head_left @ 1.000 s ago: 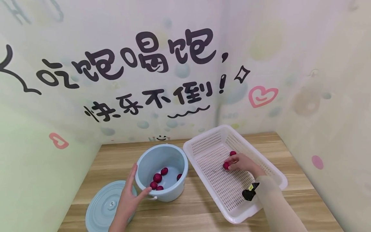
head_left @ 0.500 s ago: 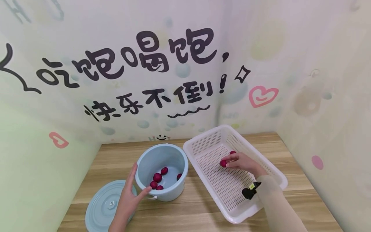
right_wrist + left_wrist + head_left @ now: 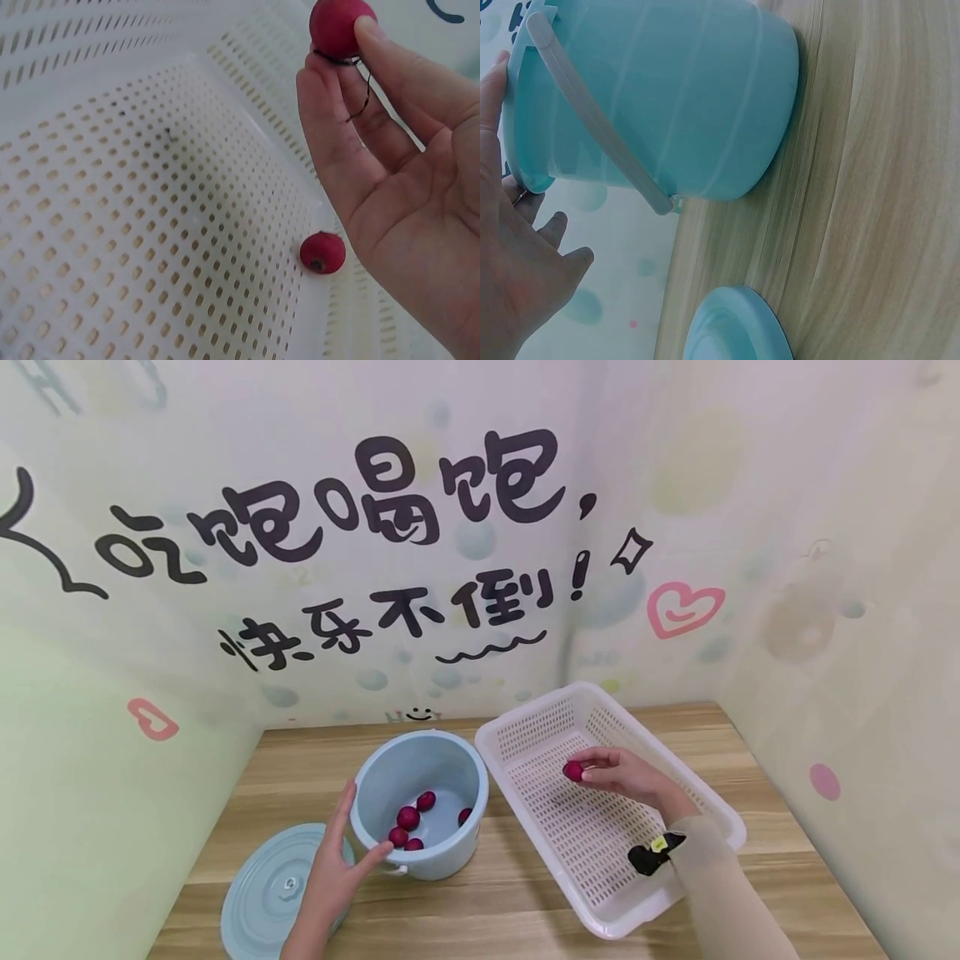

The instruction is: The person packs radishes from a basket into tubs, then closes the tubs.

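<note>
My right hand [image 3: 626,774] pinches a red radish [image 3: 573,771] between thumb and fingertips, above the floor of a white perforated basket [image 3: 611,927]. A thin dark root trails from the held radish [image 3: 341,28] in the right wrist view. Another radish [image 3: 322,253] lies in the basket near its wall, hidden behind the hand in the head view. My left hand [image 3: 333,868] touches the rim of a light blue bucket [image 3: 442,864] with spread fingers. Several radishes [image 3: 408,818] lie inside the bucket.
A round light blue lid [image 3: 258,893] lies on the wooden table [image 3: 480,918], left of the bucket and partly behind the left forearm. The bucket's pale handle [image 3: 592,120] hangs along its side. Patterned walls [image 3: 480,568] close off the back and both sides.
My right hand has taken hold of a radish in the basket and lifted it slightly up and to the left. The left hand and bucket have stayed in place.
</note>
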The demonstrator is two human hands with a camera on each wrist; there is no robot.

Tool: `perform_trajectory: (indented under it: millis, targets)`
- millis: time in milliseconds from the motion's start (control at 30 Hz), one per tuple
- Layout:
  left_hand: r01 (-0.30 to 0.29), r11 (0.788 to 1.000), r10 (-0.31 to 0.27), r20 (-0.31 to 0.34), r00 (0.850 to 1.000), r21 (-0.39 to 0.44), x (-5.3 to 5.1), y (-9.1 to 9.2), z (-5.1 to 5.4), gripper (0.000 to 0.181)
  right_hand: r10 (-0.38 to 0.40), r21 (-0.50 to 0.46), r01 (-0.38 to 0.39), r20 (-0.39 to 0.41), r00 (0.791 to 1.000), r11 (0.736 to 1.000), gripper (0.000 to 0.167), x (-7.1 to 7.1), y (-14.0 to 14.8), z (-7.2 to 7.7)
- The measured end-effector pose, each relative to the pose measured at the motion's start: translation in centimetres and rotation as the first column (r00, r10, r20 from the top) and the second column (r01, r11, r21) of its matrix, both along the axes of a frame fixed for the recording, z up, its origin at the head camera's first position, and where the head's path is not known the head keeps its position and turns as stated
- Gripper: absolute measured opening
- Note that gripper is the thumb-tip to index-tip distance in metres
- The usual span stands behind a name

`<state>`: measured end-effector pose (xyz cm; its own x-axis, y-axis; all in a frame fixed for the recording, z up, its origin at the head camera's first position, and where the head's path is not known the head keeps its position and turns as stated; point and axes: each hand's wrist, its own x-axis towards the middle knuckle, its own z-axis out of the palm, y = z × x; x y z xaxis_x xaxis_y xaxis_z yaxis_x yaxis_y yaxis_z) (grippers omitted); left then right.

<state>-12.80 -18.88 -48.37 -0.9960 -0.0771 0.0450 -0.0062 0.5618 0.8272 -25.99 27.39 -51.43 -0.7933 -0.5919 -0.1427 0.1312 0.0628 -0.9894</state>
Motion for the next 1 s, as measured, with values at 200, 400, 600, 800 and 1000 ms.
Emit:
perform_trajectory:
  millis: [200,400,600,800,1000]
  targets:
    - [-0.005,1.000,0.005,0.019,1.000,-0.003,0.1,0.1,0.0,0.098,0.099,-0.124,-0.106,-0.061,0.993,0.987,0.038,0.4,-1.0,1.0]
    - [-0.003,1.000,0.003,0.010,1.000,-0.007,0.2,0.0,0.1,0.098,0.122,-0.212,-0.137,-0.083,0.989,0.968,0.038,0.7,-2.7,2.8]
    - [-0.004,1.000,0.004,0.021,1.000,-0.002,0.0,0.0,0.1,0.098,0.131,-0.252,-0.156,-0.113,0.985,0.955,0.038,0.8,-4.3,4.6]
    - [-0.006,1.000,0.006,0.021,1.000,0.006,0.0,0.0,0.2,0.098,0.152,-0.303,-0.189,-0.143,0.978,0.934,0.043,0.9,-5.9,6.0]
    - [-0.003,1.000,0.003,0.011,1.000,0.008,0.2,0.0,0.1,0.098,0.121,-0.256,-0.161,-0.165,0.979,0.953,0.038,1.3,-7.4,7.0]
